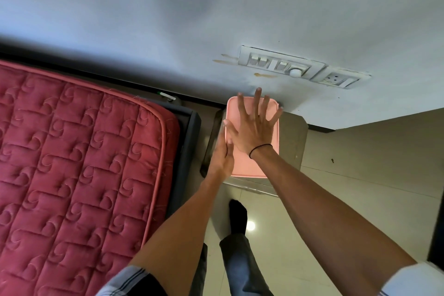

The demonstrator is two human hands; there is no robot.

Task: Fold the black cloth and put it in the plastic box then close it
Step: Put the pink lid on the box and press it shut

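A plastic box with a pink lid [245, 166] stands on a small grey-brown table [292, 142] against the wall. The lid lies flat over the box. My right hand [254, 127] rests flat on top of the lid, fingers spread wide, a black band on the wrist. My left hand [222, 155] lies along the lid's left edge, fingers straight and pressed against the side. The black cloth is not visible; the inside of the box is hidden by the lid.
A red quilted mattress [79, 151] on a dark bed frame fills the left. A white switch and socket panel [300, 67] is on the wall behind the table. My leg and a black sock [237, 216] stand on the glossy tiled floor.
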